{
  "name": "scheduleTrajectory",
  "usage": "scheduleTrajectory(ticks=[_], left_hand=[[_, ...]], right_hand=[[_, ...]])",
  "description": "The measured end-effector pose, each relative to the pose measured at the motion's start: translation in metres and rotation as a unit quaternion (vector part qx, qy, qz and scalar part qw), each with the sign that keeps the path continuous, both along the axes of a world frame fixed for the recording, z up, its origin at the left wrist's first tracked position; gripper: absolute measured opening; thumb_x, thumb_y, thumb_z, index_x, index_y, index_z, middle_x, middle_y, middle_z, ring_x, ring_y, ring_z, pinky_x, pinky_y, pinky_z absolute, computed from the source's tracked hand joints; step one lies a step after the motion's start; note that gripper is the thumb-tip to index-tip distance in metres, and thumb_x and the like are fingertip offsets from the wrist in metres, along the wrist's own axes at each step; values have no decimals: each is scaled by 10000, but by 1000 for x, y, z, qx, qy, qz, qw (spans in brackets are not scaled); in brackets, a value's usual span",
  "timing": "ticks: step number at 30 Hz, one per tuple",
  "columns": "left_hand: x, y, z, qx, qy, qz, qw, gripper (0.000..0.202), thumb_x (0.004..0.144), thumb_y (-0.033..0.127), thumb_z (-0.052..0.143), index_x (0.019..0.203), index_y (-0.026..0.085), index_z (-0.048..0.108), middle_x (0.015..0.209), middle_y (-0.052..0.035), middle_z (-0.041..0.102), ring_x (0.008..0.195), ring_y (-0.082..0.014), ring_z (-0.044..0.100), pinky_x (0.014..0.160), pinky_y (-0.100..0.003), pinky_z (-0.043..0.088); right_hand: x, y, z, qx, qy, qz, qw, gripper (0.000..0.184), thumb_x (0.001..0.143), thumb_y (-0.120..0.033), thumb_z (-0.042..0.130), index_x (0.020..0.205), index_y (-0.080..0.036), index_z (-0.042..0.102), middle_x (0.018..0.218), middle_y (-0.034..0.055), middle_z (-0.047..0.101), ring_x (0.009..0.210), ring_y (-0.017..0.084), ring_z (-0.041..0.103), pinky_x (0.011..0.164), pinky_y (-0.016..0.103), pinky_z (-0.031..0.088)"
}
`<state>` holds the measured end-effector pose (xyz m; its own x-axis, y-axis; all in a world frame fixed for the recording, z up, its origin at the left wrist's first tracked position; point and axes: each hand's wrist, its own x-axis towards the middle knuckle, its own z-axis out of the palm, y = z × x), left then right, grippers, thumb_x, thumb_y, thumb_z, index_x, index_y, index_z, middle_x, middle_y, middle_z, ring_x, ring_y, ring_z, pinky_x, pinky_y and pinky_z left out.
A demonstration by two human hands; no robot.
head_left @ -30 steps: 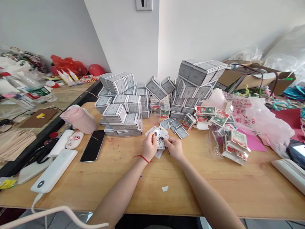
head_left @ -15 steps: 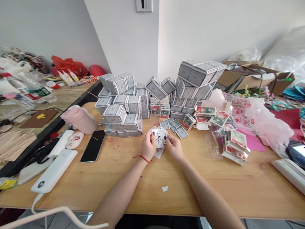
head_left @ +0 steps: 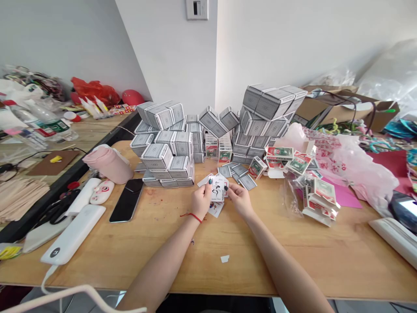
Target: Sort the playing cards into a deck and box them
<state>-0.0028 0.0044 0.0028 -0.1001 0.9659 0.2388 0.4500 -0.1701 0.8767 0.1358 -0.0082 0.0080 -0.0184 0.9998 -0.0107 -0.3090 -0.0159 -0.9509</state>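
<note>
Between my hands is a small spread of playing cards [head_left: 217, 190], a black-and-white joker facing me on top. My left hand [head_left: 201, 200], with a red string at the wrist, is closed on the cards' left edge, thumb on the front. On the right edge, my right hand [head_left: 240, 200] pinches the cards between thumb and fingers. Loose face-up cards [head_left: 215, 210] lie on the table just below the held ones. Face-down grey-backed cards [head_left: 239, 171] are scattered beyond my right hand.
Folded grey-card blocks [head_left: 167, 161] are stacked at left, and a taller stack [head_left: 270, 104] stands at right. Card boxes [head_left: 321, 193] and a pink-white plastic bag [head_left: 352, 161] lie right. A phone [head_left: 127, 200], power bank [head_left: 74, 234] and pink cloth roll [head_left: 109, 164] lie left.
My left hand has shifted slightly left and its thumb now lies higher on the joker's face. My right hand stays at the cards' right edge. The view has tilted slightly.
</note>
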Motion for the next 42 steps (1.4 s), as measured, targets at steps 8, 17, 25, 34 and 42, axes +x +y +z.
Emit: scheduleTrajectory(ticks=[8,17,25,34,42], left_hand=[[-3,-1,0,-10,-80,-45,996,471,835,522,316,531,168,377,503,17,402,494,-89,360,471,-219,278],[-6,-1,1,5,21,-110,994,354,840,409,396,575,176,378,507,31,377,479,-83,359,473,-218,263],[-3,-3,0,27,99,-92,990,323,866,357,352,599,181,396,497,23,430,453,-85,393,472,-225,256],[8,-15,-1,101,226,-92,964,294,882,307,316,665,180,468,500,2,473,453,-103,442,466,-239,236],[12,-17,-1,100,179,-103,973,295,876,323,336,642,183,450,514,-10,481,484,-115,478,488,-241,278]], right_hand=[[4,2,-1,-9,15,0,1000,319,679,-377,652,925,-175,659,817,40,693,673,166,627,671,297,489],[6,5,-6,-14,1,-27,1000,326,686,-366,637,946,-170,648,865,54,694,702,181,637,679,312,499],[1,1,-4,7,-25,-54,998,304,705,-365,602,941,-177,642,898,63,687,753,200,639,725,345,505],[-8,-8,-3,57,-272,-175,945,359,787,-386,456,945,-121,640,703,49,653,564,136,546,534,236,423],[-8,-8,-8,46,-283,-208,935,291,763,-414,493,828,-176,646,639,22,613,554,142,515,557,248,403]])
